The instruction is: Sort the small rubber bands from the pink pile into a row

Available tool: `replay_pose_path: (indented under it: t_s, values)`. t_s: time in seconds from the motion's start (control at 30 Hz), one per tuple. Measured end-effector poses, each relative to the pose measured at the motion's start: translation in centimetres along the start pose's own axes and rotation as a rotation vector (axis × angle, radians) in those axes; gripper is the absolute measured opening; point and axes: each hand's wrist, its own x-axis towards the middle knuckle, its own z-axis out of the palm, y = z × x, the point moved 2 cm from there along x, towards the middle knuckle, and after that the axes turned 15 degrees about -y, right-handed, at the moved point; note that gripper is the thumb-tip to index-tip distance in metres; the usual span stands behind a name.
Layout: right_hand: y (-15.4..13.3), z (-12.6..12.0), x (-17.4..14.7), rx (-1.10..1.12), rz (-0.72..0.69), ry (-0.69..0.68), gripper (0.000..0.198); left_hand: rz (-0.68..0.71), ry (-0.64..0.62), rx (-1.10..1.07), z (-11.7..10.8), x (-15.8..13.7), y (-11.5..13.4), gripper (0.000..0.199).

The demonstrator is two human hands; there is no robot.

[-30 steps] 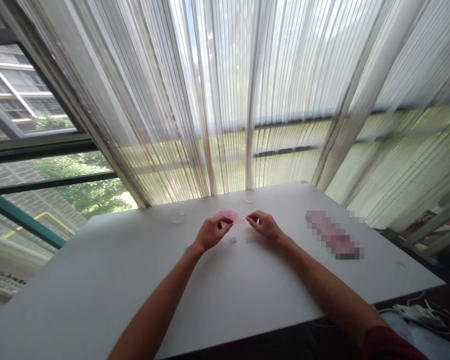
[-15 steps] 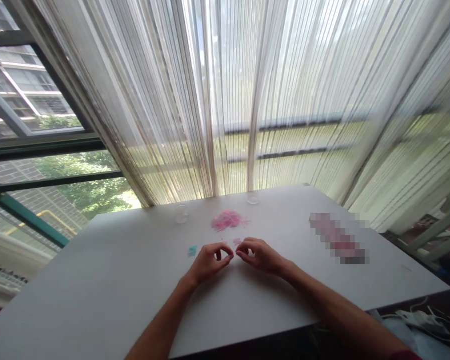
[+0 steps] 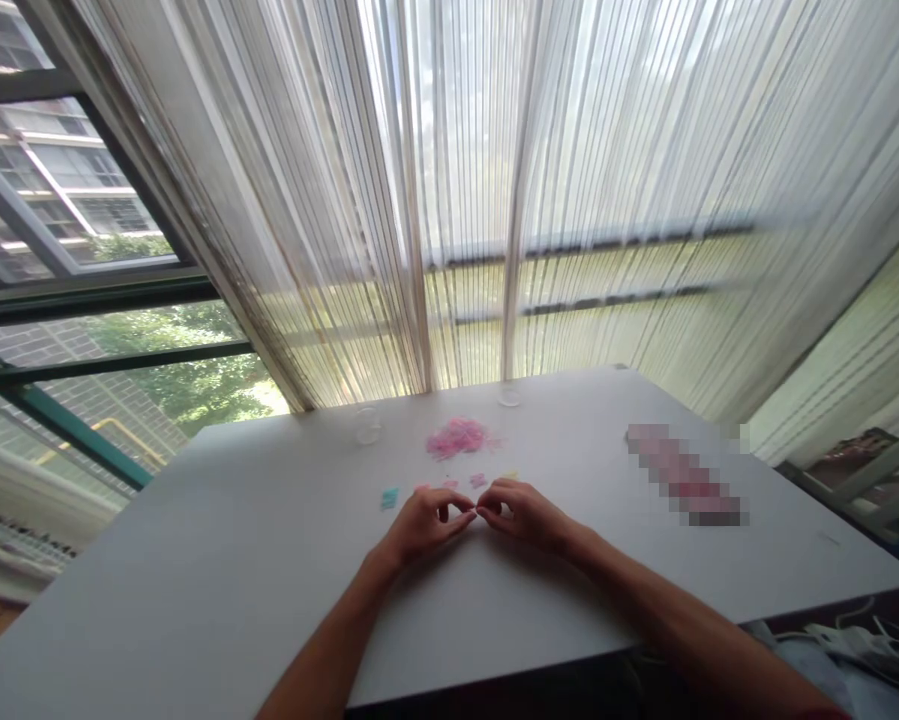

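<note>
My left hand (image 3: 430, 520) and my right hand (image 3: 520, 510) meet fingertip to fingertip above the white table (image 3: 216, 570). Thumb and forefinger of each are pinched together; whatever lies between them is too small to make out. Just beyond the fingers are small pink pieces (image 3: 478, 481), and a bit of yellow (image 3: 510, 475) shows behind my right hand. A little teal cluster (image 3: 390, 498) lies to the left of my left hand. Farther back is a loose heap of thin pink pieces (image 3: 460, 438).
Two clear round dishes stand near the far edge, a left dish (image 3: 367, 427) and a right dish (image 3: 509, 397). A blurred-out pinkish long item (image 3: 681, 475) lies on the right. Sheer curtains (image 3: 464, 200) hang behind the table. Cables (image 3: 854, 640) lie below its right front edge.
My hands have come closer together, so the fingertips now touch or nearly touch. The view has shifted slightly, and the yellow bit behind my right hand now shows.
</note>
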Motion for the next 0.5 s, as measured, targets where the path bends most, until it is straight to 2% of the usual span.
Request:
replay_pose_path:
  t_s: [0.5]
  values:
    - [0.22,0.23,0.09,0.001,0.005,0.015,0.008,-0.014,-0.006,0.081,-0.56,-0.28,0.00,0.020]
